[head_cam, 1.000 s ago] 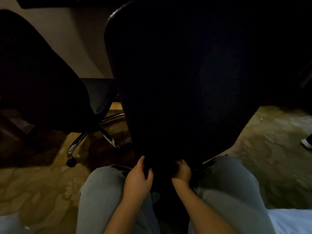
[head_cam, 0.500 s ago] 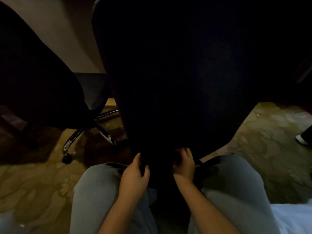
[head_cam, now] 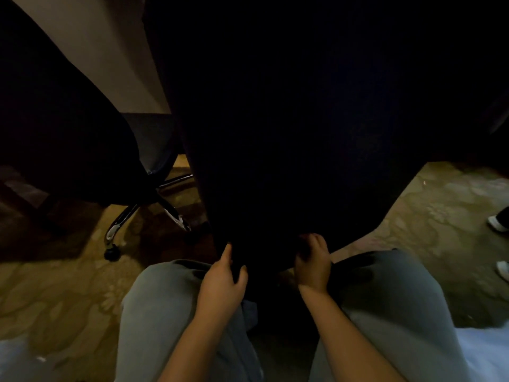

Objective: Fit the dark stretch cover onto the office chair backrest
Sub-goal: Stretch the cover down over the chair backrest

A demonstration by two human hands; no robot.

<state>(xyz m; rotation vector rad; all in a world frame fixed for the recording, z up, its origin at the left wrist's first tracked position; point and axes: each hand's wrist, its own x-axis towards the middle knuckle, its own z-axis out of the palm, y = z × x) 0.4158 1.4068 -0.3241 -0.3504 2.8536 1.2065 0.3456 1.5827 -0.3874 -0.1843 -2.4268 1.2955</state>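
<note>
Patterned carpet [head_cam: 55, 293] bears a chair castor [head_cam: 112, 253]

On my left stands another office chair [head_cam: 68, 133], dark, with its back towards me. Under it I see chrome legs [head_cam: 121, 224] that spread out, and one leg ends in a small black caster [head_cam: 112, 253] on the floor. The floor is a carpet [head_cam: 55, 299] with a pale leaf-like pattern in yellow-brown. Behind the chair there is a beige wall [head_cam: 110, 51]. At the far right edge are two white shoes [head_cam: 497, 224], apart from each other. In the lower right corner lies a white fabric [head_cam: 490, 354]; I cannot tell what it is.
</note>
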